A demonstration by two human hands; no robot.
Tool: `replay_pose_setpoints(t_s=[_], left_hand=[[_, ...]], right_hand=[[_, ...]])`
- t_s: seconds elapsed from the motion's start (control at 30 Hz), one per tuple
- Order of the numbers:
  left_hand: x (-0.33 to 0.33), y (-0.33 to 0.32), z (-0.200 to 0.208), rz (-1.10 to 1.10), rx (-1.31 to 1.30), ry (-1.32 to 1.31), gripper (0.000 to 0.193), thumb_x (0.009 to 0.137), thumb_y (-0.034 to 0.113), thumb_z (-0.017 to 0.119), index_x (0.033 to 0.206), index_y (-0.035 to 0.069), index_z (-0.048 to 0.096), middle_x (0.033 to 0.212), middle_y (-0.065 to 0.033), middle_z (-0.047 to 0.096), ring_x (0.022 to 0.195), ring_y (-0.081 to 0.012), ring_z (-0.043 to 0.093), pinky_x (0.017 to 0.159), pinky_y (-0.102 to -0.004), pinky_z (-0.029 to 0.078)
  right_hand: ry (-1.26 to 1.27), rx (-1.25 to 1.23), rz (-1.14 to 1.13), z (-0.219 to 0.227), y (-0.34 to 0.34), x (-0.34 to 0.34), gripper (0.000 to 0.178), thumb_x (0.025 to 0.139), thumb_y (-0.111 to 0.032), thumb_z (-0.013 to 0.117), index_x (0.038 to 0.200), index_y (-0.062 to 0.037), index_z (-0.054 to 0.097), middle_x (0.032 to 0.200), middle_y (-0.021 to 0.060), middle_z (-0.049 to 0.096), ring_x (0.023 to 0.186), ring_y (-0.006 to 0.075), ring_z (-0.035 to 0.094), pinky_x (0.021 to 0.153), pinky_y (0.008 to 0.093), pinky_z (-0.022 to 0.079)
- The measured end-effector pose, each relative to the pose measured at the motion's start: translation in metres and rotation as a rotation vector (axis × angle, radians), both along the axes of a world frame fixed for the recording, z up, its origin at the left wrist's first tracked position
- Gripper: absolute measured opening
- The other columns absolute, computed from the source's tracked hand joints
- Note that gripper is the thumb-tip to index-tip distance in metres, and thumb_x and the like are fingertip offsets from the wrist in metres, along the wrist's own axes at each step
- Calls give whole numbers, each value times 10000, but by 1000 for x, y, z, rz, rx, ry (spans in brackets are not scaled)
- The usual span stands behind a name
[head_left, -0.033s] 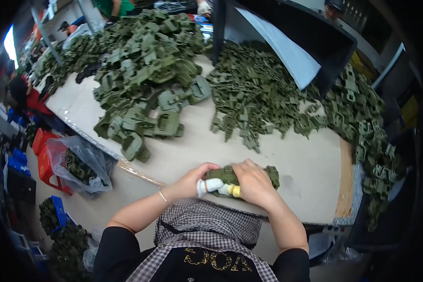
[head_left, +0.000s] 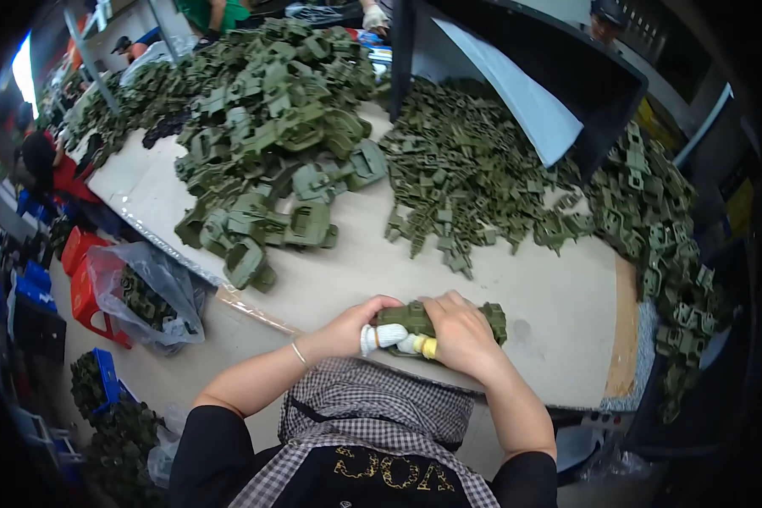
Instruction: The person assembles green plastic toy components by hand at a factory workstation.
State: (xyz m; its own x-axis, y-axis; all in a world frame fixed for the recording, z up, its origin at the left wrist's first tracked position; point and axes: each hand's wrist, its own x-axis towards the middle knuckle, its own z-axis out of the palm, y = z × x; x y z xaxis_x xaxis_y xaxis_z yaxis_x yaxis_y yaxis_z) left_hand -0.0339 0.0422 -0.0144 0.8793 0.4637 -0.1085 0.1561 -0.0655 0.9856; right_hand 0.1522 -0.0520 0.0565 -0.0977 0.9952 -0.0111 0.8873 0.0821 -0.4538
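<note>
An olive-green moulded plastic part (head_left: pixel 491 317), long and blocky like a toy vehicle body, is held at the table's near edge. My left hand (head_left: pixel 351 328) closes on its left end, the thumb in a white finger cover laid along the near side. Over its top and right half wraps my right hand (head_left: pixel 461 330), with a white and yellow cover on the thumb. Both thumbtips press close together on the part. My fingers hide much of its middle, and I cannot make out whether a smaller piece is between the thumbs.
Large green shells (head_left: pixel 309 224) are heaped at the back left of the table (head_left: pixel 559 330). Small green pieces (head_left: pixel 457 169) pile under a black bin (head_left: pixel 516 51); more green parts (head_left: pixel 652 229) line the right. Left of the table stand a red stool (head_left: pixel 89 279) and a plastic bag (head_left: pixel 157 296).
The whole view has shifted very slightly. Both hands keep their hold on the green part, with the thumbs almost unmoved.
</note>
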Motion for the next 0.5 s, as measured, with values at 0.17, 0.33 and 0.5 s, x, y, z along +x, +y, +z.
replay_pose_setpoints(t_s=[0.17,0.33,0.5], left_hand=[[-16,21,44,105,94,-210,538,740,74,646,1223,42,409,1074,-77,528,1001,-147,505,872,-285,405],[-66,134,81,920,368,-494,311,896,216,441,1149,42,486,1085,-71,520,972,-158,509,842,-294,412],[-155,306,71,1323,459,-122,409,889,283,460,1224,49,468,998,-61,573,865,-132,527,739,-259,432]], right_hand=[[86,492,-66,34,-32,1,536,639,-116,684,1128,7,501,1179,183,484,1078,341,450,905,389,386],[76,567,-348,18,-64,49,599,619,-72,682,1174,-7,467,1222,168,445,1075,339,435,915,393,373],[127,491,-632,-16,-77,94,565,686,-75,653,1208,-33,440,1247,169,415,1145,340,388,947,388,349]])
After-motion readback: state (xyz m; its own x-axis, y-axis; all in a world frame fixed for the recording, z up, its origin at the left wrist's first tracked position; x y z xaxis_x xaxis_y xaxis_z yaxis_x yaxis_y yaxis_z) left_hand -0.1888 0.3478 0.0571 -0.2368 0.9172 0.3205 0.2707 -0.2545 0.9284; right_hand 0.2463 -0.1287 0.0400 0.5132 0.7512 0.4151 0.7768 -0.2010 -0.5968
